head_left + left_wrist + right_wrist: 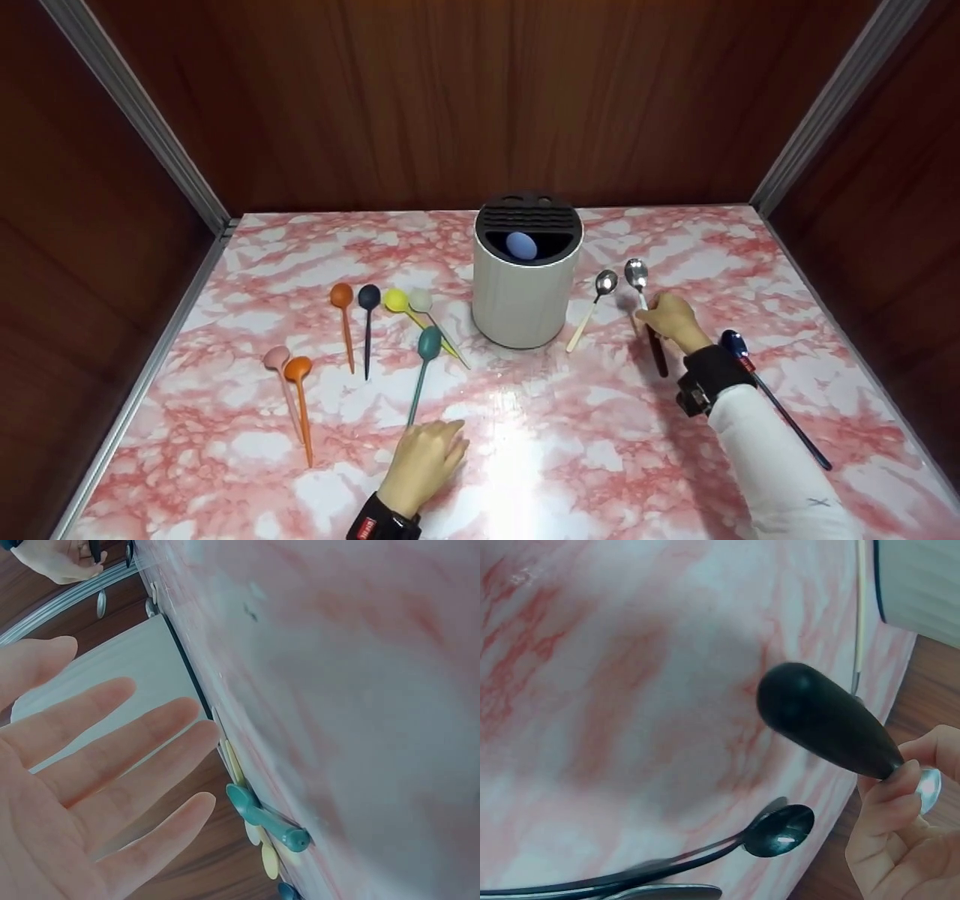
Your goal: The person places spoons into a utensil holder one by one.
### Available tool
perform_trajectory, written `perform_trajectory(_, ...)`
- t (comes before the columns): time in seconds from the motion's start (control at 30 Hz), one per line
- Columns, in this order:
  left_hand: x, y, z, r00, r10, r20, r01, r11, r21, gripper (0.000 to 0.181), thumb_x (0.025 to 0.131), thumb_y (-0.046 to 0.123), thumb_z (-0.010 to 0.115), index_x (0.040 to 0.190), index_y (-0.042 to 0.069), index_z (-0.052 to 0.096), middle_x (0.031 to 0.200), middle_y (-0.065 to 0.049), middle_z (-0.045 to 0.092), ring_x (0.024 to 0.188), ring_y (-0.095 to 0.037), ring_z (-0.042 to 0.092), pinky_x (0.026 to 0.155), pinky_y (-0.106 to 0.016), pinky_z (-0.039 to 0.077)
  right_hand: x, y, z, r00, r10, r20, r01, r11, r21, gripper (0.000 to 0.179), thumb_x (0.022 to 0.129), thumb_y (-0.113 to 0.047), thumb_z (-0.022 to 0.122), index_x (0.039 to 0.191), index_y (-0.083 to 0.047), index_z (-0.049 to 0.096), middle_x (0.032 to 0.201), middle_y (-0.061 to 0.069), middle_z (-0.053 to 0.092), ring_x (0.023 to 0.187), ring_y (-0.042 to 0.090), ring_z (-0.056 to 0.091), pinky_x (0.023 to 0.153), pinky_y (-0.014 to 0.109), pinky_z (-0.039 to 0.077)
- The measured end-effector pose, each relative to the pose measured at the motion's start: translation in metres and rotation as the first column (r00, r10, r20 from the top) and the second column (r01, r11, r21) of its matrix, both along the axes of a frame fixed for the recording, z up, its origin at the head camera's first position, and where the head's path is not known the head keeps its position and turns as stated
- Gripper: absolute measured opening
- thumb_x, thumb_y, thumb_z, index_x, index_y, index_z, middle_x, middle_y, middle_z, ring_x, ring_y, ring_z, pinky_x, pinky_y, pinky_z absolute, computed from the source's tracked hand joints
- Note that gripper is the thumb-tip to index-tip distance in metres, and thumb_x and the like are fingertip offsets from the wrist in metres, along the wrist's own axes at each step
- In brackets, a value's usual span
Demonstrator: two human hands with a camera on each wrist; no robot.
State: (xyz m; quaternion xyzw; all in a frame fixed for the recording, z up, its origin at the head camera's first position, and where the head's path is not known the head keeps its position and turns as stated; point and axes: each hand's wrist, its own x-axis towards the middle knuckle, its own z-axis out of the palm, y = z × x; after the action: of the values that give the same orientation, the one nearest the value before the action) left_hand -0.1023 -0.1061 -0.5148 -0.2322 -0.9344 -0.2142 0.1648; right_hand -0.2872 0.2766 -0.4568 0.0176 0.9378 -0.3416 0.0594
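My right hand (pixel 671 319) pinches a spoon with a shiny metal bowl (pixel 636 273) and a dark handle (pixel 657 354). In the right wrist view, thumb and fingers hold it by the neck, the thick dark handle (pixel 825 720) angled up past them, and part of the bowl (pixel 930 789) shows behind. My left hand (pixel 424 457) is nearest the teal spoon (pixel 429 343), whose handle end it hides in the head view. In the left wrist view the left hand's fingers are extended and apart, holding nothing; the teal spoon (pixel 270 817) lies beyond them.
A light grey utensil holder (pixel 523 304) with a black slotted top holds a periwinkle spoon (pixel 521 245). A cream-handled spoon (pixel 592 315) lies right of it, a dark blue spoon (pixel 780 405) at far right. Several coloured spoons, including an orange one (pixel 301 405), lie left.
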Motion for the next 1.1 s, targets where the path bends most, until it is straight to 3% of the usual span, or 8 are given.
perform_trajectory(0.17,0.001,0.0,0.0,1.0,0.001,0.02,-0.001,1.0,0.002,0.019,0.087,0.012,0.068,0.102,0.0,0.071,0.089,-0.01,0.071,0.083,-0.026,0.068,0.074,-0.041,0.051,0.003,-0.004,0.012,0.996,-0.013,-0.092,0.014,1.0,0.004,0.016,0.086,-0.009,0.06,0.082,0.005,0.054,0.065,0.004,0.054,0.052,0.008,0.047,0.049,0.02,0.04)
perform_trajectory(0.37,0.002,0.0,0.001,0.999,-0.001,0.035,0.001,1.0,0.008,0.02,0.088,0.013,0.068,0.102,0.0,0.071,0.091,-0.011,0.071,0.084,-0.026,0.068,0.074,-0.042,0.051,0.004,-0.011,0.036,0.993,-0.032,-0.111,0.024,0.997,-0.078,0.021,0.089,-0.007,0.057,0.099,0.01,0.051,0.081,0.02,0.065,0.056,0.008,0.054,0.049,0.019,0.045)
perform_trajectory(0.73,0.001,0.001,0.003,0.998,-0.007,0.056,0.007,1.0,0.01,0.022,0.089,0.015,0.067,0.104,0.0,0.071,0.092,-0.012,0.071,0.085,-0.028,0.067,0.076,-0.043,0.051,0.004,-0.027,0.073,0.973,-0.024,-0.23,-0.009,0.99,-0.142,0.024,0.088,-0.004,0.056,0.105,0.01,0.048,0.072,0.005,0.062,0.048,0.001,0.05,0.045,0.016,0.044)
perform_trajectory(1.1,0.002,-0.001,0.005,0.999,-0.004,0.049,0.003,1.0,0.013,0.021,0.088,0.013,0.068,0.103,-0.001,0.071,0.092,-0.012,0.071,0.084,-0.029,0.067,0.075,-0.043,0.051,0.009,-0.048,0.107,0.944,-0.035,-0.327,-0.041,0.974,-0.221,0.018,0.09,-0.001,0.052,0.105,0.009,0.047,0.083,0.017,0.065,0.057,-0.004,0.054,0.05,0.015,0.048)
